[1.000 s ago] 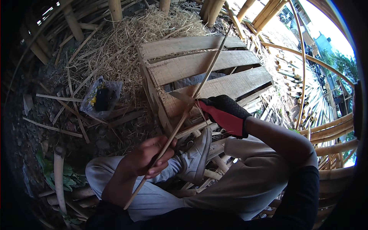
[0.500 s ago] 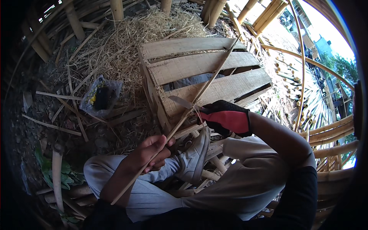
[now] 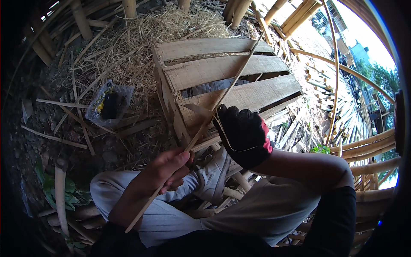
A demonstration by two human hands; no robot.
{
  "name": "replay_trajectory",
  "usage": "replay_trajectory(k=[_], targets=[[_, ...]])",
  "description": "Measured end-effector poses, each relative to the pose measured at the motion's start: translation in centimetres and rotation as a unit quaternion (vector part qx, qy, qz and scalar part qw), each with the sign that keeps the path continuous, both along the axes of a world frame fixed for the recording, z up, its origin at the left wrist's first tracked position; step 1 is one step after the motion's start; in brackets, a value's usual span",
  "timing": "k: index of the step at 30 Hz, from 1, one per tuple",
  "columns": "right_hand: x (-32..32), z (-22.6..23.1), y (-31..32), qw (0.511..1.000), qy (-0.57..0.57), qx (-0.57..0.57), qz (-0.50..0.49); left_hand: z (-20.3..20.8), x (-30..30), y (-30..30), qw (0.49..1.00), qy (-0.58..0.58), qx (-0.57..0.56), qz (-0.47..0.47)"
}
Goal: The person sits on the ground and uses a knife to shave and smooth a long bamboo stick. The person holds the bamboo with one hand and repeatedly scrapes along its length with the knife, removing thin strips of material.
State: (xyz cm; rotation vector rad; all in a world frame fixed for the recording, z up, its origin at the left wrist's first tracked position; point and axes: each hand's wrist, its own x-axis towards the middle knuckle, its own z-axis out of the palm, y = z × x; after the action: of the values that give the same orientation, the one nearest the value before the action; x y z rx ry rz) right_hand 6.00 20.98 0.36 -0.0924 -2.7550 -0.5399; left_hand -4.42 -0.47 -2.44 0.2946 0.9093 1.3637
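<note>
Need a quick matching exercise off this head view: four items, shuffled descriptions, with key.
Column one
1. left hand
2. right hand
3. crate
4. plastic bag

Column two
A. lying to the left of the crate
B. gloved, black and red
C. bare, closed around a thin strip
D. wooden, slatted with gaps

Pairs: 1-C, 2-B, 3-D, 4-A

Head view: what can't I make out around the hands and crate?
All in the head view:
Handle of the knife: covered by the gloved right hand.
Inside of the crate: mostly hidden by its slats.
Bamboo strip: a stretch hidden by the left hand.
Dark object: too shadowed to identify inside its plastic bag.
</note>
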Motion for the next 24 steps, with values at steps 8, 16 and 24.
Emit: replay_trajectory(k=[8, 16, 24], targets=[[-0.5, 0.3, 0.3, 0.99, -0.014, -0.131, 0.05, 0.1, -0.1, -0.1, 1.0, -0.013, -0.02, 0.003], [-0.8, 2.1, 0.3, 0.99, -0.089, -0.097, 0.047, -1.0, -0.1, -0.1, 1.0, 0.002, 0.0, 0.007], [-1.4, 3.0, 1.5, 0.971, -0.158, -0.155, 0.091, -0.3, -0.2, -0.3, 1.0, 0.021, -0.014, 0.009]])
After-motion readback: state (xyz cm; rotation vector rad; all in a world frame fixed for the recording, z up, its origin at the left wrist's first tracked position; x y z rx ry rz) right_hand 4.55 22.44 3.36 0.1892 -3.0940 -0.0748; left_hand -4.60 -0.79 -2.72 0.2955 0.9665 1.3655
